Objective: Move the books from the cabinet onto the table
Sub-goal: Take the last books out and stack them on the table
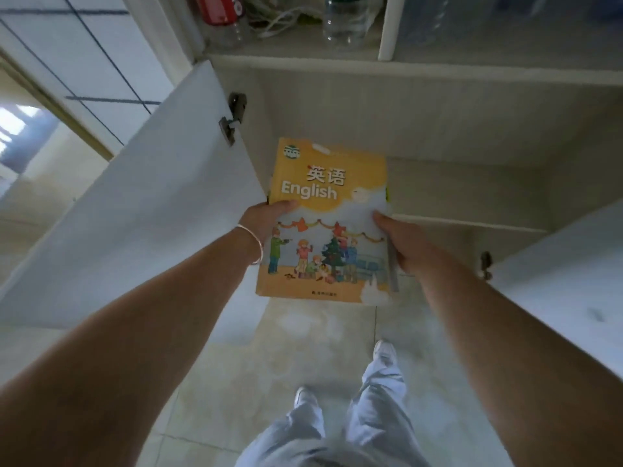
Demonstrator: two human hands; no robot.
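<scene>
One English textbook (325, 224) with an orange-yellow cover is on top of what the two hands hold in front of the open cabinet (404, 106), level with its lower compartment and above the floor; a green edge at its upper right and a grey edge along its right side suggest at least one more book beneath, though how many cannot be told. The left hand (266, 219) holds the book's left edge, thumb lying on the cover and the other fingers hidden under it; a thin bracelet (251, 242) circles that wrist. The right hand (403, 242) grips the right edge, thumb on the cover, its remaining fingers curled out of sight below. Two white cabinet doors stand swung outward, the left door (141, 224) close beside the left forearm and the right door (566, 274) cut off by the frame's edge, leaving a corridor between them in which the arms sit. On the shelf above, one red-labelled bottle (220, 11) and one clear bottle (344, 21) show only their lower parts, with tangled white cords (279, 20) between them. Below, two legs in pale trousers (340, 419) stand on the tiled floor (236, 382). The picture is soft throughout.
</scene>
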